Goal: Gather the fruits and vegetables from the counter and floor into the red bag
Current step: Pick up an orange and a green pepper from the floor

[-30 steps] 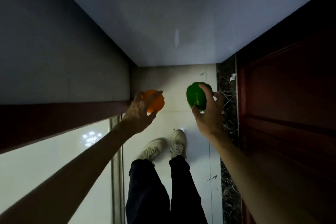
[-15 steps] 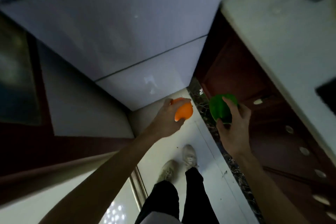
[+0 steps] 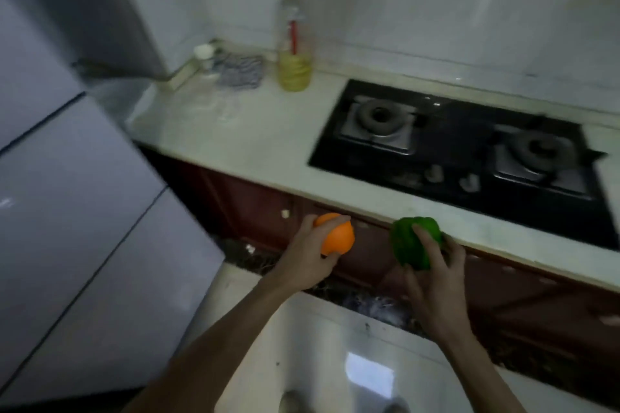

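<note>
The orange [image 3: 337, 238] is gripped in the left hand [image 3: 310, 260] and the green pepper [image 3: 414, 245] in the right hand [image 3: 436, 282], low centre, now carried before the bench [image 3: 268, 141] edge, which has swung into view, though no red bag is seen yet.

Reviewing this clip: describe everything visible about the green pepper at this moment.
The green pepper is a glossy, lobed bell pepper, uniformly bright green and seemingly whole; no stem shows. It is held in the air in the right hand, whose fingers wrap over its front, with the palm below. It hangs in front of the counter edge and the dark red cabinet, right of the orange held by the left hand. The two items do not touch. Motion blur hides finer detail.
</note>
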The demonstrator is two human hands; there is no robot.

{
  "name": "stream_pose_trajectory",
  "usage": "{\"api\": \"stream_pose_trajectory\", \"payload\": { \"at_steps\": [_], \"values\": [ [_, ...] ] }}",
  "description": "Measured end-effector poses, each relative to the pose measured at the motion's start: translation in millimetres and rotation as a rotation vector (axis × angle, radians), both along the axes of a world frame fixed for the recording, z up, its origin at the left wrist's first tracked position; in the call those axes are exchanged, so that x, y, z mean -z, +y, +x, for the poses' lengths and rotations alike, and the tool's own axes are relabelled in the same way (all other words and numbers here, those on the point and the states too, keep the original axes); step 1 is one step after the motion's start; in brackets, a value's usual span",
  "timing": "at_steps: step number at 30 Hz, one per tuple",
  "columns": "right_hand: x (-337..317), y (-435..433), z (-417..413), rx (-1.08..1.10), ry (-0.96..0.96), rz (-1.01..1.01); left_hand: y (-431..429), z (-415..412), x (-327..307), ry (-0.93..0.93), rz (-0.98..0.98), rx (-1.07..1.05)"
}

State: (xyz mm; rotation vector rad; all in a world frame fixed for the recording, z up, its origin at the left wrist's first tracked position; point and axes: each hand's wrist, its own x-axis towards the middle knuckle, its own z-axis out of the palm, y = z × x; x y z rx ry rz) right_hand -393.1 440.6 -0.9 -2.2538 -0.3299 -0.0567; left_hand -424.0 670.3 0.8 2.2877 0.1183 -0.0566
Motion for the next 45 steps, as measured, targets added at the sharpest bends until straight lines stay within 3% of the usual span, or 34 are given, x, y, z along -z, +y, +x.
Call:
{"api": "stream_pose_trajectory", "payload": {
  "at_steps": [8,18,30,45],
  "values": [
    [-16,-192,14,0.321,-0.027,0.047,-186,85,-19,-0.066,-0.003,0.295],
    [-42,-391,-21,0.703,-0.098,0.035,-411,132,-41,-0.156,-0.034,0.614],
    [-51,-502,-31,1.014,-0.05,0.037,-584,175,-39,-0.098,-0.1,0.905],
    [-46,-619,92,1.092,-0.051,0.072,-727,306,-35,-0.119,-0.113,0.99]
  ]
}}
